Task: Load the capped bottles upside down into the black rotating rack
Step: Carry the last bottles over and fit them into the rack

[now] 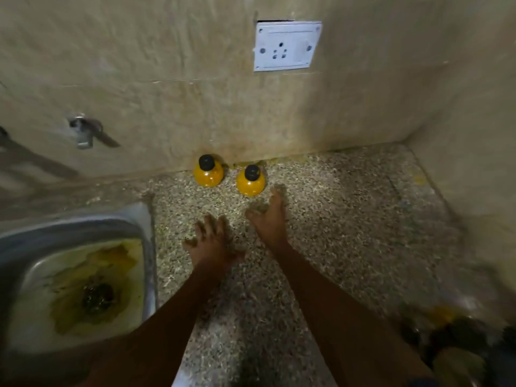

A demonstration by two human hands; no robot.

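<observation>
Where speckled counter (pixel 321 233) meets beige wall (pixel 167 79) — two bottles (pixel 208 171) stand; both hands' fingers (pixel 208 227) spread, empty.

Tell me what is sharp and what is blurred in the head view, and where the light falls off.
Head view: the two bottles and the socket read fairly sharp; both hands, left and right, smear with motion blur; the lower right corner is too blurred to identify; light fades toward the bottom edge, the forearms go dark; wide-angle bending shows at the sink.
</observation>
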